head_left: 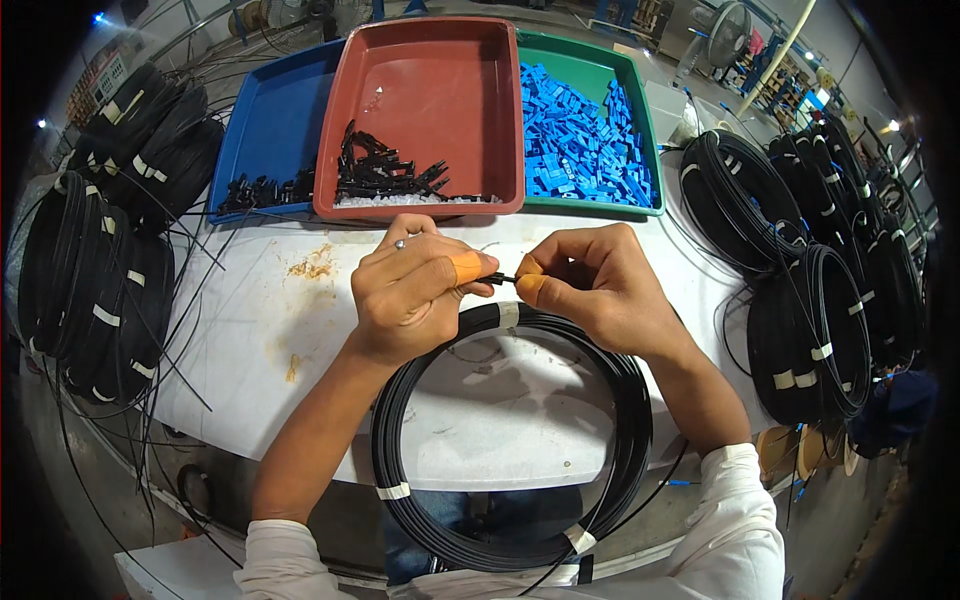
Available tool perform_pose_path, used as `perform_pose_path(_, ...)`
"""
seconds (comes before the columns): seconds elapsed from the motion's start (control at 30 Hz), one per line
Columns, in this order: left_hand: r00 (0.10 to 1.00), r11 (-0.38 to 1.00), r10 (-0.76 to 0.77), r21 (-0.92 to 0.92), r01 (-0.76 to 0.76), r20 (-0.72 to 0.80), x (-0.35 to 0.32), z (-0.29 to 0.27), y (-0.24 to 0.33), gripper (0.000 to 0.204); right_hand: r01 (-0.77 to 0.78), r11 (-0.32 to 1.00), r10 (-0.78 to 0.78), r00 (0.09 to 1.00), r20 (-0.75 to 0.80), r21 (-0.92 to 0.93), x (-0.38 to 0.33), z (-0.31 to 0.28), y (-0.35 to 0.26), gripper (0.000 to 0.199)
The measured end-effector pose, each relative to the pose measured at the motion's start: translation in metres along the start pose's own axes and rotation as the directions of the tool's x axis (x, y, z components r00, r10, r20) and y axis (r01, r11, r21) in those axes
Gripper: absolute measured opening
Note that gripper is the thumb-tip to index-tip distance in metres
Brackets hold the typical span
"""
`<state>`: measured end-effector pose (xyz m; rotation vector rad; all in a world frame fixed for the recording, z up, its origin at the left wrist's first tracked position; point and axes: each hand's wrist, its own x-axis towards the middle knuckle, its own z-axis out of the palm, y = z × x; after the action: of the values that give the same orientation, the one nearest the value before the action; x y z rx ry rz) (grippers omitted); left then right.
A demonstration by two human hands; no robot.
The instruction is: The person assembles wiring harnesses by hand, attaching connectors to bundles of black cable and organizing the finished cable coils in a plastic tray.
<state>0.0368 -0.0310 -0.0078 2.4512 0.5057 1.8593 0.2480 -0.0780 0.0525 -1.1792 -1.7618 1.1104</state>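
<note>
1. Grip of the left hand [412, 287] is closed around a small black connector part [492, 280].
2. The right hand [605, 287] pinches a thin black cable [511, 279] just beside that part.
3. Both pieces are held over the white table [250, 340], near the far rim of a black cable coil [387, 430].
4. Beyond stand a blue tray [285, 110], red tray [440, 100] and green tray [600, 62].

A small black part [494, 279] is pinched by the left hand [412, 290], a thin black cable [510, 280] by the right hand [600, 285]. A taped coil [632, 430] is seen across the near edge of the table [250, 340]; blue pieces [580, 140] are heaped in a green tray [590, 60].
</note>
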Motion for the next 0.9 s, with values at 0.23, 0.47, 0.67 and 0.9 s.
perform_pose_path(0.23, 1.0, 1.0, -0.006, 0.01, 0.006, 0.01, -0.0001, 0.001, 0.0014, 0.021, -0.016, 0.999, 0.015, 1.0, 0.018, 0.037, 0.0007, 0.0005, 0.0007, 0.01)
perform_pose_path(0.47, 1.0, 0.999, -0.012, -0.038, 0.012, 0.002, -0.0018, 0.0028, 0.0008, 0.026, 0.018, 0.997, -0.019, 1.0, 0.014, 0.072, 0.0004, 0.001, 0.0032, 0.009)
perform_pose_path(0.67, 1.0, 0.998, -0.023, -0.067, 0.021, -0.018, -0.0028, 0.0046, -0.0002, 0.025, 0.032, 0.999, -0.033, 0.999, 0.02, 0.043, -0.0002, 0.0004, 0.0037, 0.01)
perform_pose_path(0.9, 1.0, 0.995, -0.018, -0.097, 0.019, 0.014, -0.003, -0.0002, -0.0026, 0.03, 0.025, 0.998, -0.027, 0.999, 0.041, 0.058, -0.0012, 0.0, 0.0037, 0.016)
